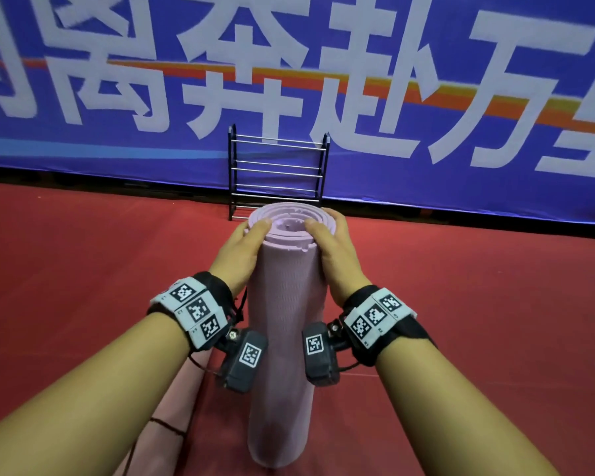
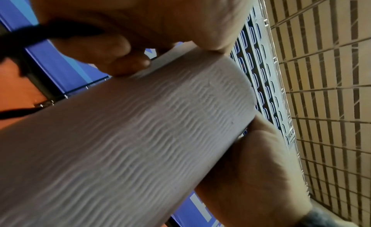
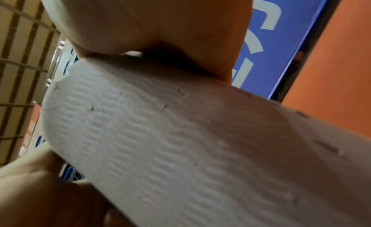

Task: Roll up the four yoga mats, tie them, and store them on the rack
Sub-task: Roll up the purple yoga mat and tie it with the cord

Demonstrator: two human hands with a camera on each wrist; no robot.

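Note:
A lilac rolled yoga mat (image 1: 284, 321) stands upright on the red floor, its spiral top end facing me. My left hand (image 1: 246, 242) grips the roll's upper left side with the thumb hooked over the top rim. My right hand (image 1: 332, 240) grips the upper right side the same way. The left wrist view shows the ribbed mat (image 2: 140, 135) with my left hand (image 2: 120, 55) above it, and a dark cord (image 2: 50, 32) crosses beneath that hand. The mat (image 3: 180, 143) fills the right wrist view under my right hand (image 3: 150, 24). An empty black rack (image 1: 279, 166) stands beyond the mat.
A second pink rolled mat (image 1: 176, 400) lies on the floor at lower left, a dark string (image 1: 167, 426) around it. A blue banner (image 1: 461, 80) with large white characters backs the rack. Red floor (image 1: 478, 304) spreads to both sides.

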